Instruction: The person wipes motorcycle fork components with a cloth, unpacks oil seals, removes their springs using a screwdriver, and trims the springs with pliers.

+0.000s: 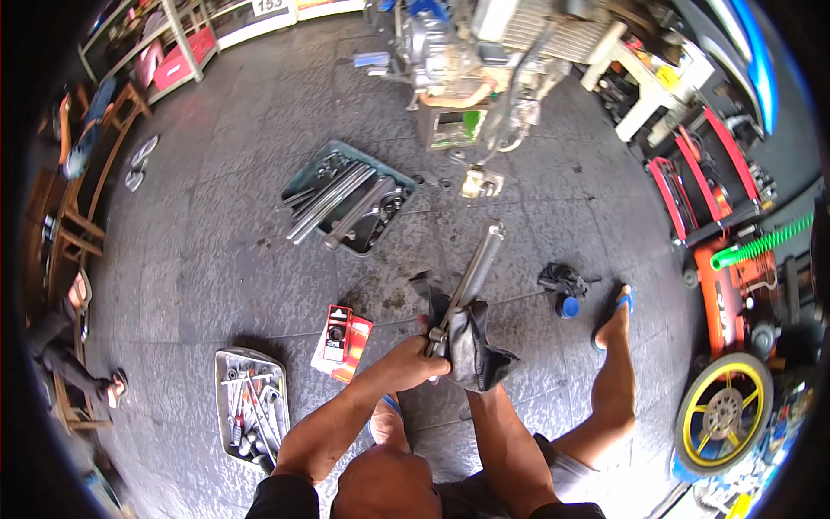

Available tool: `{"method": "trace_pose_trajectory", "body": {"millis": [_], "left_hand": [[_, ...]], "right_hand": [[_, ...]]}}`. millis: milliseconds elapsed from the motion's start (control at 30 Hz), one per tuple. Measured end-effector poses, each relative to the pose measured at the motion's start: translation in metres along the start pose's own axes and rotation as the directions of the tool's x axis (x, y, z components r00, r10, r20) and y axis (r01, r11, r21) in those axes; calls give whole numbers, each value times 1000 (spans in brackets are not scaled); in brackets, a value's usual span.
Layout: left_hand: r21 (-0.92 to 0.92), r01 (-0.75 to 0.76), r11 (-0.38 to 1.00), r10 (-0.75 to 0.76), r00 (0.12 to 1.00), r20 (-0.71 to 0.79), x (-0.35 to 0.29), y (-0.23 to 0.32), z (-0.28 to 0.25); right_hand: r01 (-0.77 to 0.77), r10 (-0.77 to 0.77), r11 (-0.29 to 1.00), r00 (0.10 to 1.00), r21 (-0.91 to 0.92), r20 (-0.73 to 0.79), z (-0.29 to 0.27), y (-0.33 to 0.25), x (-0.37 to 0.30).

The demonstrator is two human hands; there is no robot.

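A grey metal fork tube [475, 268] slants up and away in front of me, its far end raised toward the upper right. My left hand [419, 360] is closed round its near end, by a bracket-like metal part. Black cloth [471, 346] is bunched about the tube beside that hand. My right hand is under the cloth at the end of my right forearm [510, 432]; it grips the cloth, though its fingers are hidden. Left of the tube, red-and-white boxes [346, 346] lie on the floor.
A teal tray [298, 186] holds metal tubes and small parts. Hand tools fill a pale tray [281, 372] at near left. A blue-capped container [567, 307] stands by a black bundle [562, 278]. An engine [432, 52] is ahead; a yellow-rimmed wheel [724, 413] lies right.
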State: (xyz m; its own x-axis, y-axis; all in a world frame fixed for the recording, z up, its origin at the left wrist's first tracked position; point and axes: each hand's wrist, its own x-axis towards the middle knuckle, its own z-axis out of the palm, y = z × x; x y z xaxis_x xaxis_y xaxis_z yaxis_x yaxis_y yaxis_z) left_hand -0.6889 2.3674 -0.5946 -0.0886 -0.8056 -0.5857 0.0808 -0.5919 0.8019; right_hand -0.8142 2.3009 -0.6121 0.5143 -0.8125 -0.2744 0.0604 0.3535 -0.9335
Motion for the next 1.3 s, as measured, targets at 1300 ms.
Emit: {"method": "trace_pose_trajectory", "body": {"millis": [1300], "left_hand": [[161,-318,934,300,946,124,-23,15,64]], "right_hand": [[-3,-30,936,996,352,87,-73,-28,-34]]}}
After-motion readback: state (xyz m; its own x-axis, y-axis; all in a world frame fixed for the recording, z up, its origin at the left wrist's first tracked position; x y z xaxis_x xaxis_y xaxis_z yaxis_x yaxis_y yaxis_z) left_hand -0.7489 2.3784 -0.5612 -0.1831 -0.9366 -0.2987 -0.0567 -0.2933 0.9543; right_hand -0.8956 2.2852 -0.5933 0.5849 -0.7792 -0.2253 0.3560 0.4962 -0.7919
